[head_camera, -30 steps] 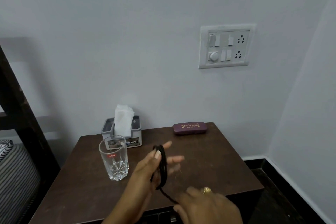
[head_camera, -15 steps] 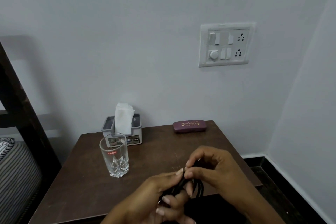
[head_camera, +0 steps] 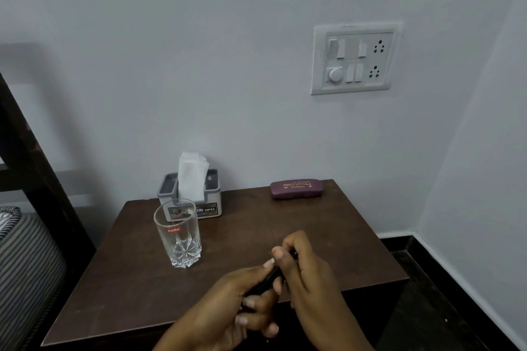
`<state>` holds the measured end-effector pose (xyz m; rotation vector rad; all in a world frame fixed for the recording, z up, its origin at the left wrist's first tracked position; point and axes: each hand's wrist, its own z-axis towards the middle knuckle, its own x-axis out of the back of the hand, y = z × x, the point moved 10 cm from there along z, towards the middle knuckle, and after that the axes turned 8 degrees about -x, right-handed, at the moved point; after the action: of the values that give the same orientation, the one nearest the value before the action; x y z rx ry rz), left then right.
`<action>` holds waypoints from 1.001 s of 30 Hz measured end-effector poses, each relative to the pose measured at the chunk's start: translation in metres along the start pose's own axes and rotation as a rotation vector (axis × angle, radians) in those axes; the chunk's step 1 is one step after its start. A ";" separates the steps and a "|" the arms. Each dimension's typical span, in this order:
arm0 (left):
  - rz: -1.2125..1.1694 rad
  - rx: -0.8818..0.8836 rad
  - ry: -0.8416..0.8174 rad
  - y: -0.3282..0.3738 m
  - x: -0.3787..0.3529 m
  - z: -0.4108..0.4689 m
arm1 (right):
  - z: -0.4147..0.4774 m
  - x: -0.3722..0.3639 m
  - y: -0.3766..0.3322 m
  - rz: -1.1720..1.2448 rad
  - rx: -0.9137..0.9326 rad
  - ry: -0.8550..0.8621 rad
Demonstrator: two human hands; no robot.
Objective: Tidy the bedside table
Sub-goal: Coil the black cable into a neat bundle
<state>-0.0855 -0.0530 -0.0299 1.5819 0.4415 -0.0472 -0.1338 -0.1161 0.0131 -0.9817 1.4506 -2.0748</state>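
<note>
— So, what's on the bedside table [head_camera: 328, 225] from where you stand?

— At the back, against the wall, a grey tissue box [head_camera: 189, 198] with a white tissue sticking up out of it. Just in front of that, a clear drinking glass [head_camera: 179, 234], upright, with a red label. Over at the back right, well apart from both, a maroon glasses case [head_camera: 296, 188] lying flat with gold lettering on its lid.

— Anything in the way of the hands?

— Nothing between them and the front edge. The glass is the nearest thing, off to their left, not touching. Above the case there's a switch panel [head_camera: 353, 58] on the wall, and on the far left a dark bed frame [head_camera: 34, 168] with striped bedding [head_camera: 25, 259] below it.

— And the hands themselves?

— Both are together over the front of the table. The left hand [head_camera: 236, 308] comes up from below, fingers curled in, closed around a black cord [head_camera: 268, 279]. The right hand [head_camera: 305, 273] is tipped over it from the right, thumb and forefinger pinched shut on the upper end of that same cord.

— How much of the cord can you see?

— Only a short dark stretch between the two hands; the rest is hidden inside the left palm. It's held above the tabletop, near the front edge.
</note>
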 end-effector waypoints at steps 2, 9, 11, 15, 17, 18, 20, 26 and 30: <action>-0.017 -0.023 0.045 0.000 0.006 0.000 | -0.001 -0.001 0.004 0.049 -0.006 0.034; -0.085 -0.021 0.242 0.002 0.040 -0.012 | 0.002 -0.011 0.025 0.504 -0.203 -0.002; -0.127 -0.019 0.227 0.001 0.041 -0.014 | 0.002 -0.014 0.027 0.570 -0.237 -0.006; -0.178 -0.052 0.247 -0.001 0.041 -0.016 | 0.001 -0.018 0.029 0.616 -0.265 0.011; -0.184 -0.092 0.276 -0.002 0.037 -0.019 | 0.000 -0.017 0.030 0.605 -0.263 0.050; -0.168 -0.117 0.294 -0.001 0.034 -0.020 | 0.000 -0.015 0.032 0.611 -0.268 0.088; -0.058 -0.216 0.336 0.000 0.033 -0.019 | -0.002 -0.012 0.039 0.667 -0.303 0.181; 0.071 -0.390 0.525 0.001 0.029 -0.028 | -0.015 -0.017 0.054 0.765 -0.413 0.315; -0.298 -0.303 0.538 -0.003 0.026 -0.028 | -0.015 -0.025 0.053 0.863 -0.450 0.241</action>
<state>-0.0691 -0.0191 -0.0390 1.2060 1.0535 0.2141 -0.1312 -0.1088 -0.0470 -0.1380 2.0378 -1.2787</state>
